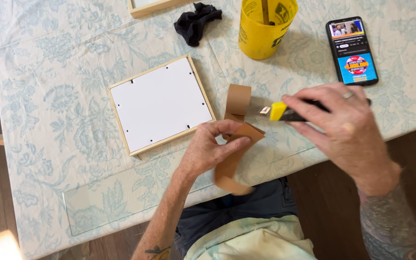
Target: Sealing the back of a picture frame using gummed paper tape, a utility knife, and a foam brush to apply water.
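The landmark here is the pale wooden picture frame with a white backing board (160, 104), lying face down on the floral blue-and-white tablecloth (49, 72).

Just to the right of that frame's lower right corner, the left hand (211, 147) pinches a strip of brown paper tape (237, 131) between thumb and fingers, the grip narrow and closed on the strip. The strip's long axis runs roughly away from the person: its upper end curls up and over beyond the fingers, and its lower end hangs past the table edge, towards the lap.

Further right of the frame, the right hand (345, 131) is closed around a yellow-and-black utility knife (285, 112). The knife lies almost crosswise to the strip, its tip pointing left at the tape just above the left fingers, very near it; whether the blade touches cannot be told. The left hand is the one on the tape; the right is just beside it.

Beyond the frame sit a black crumpled cloth (197, 21), a yellow plastic cup (265, 29) and a black smartphone (352, 50).
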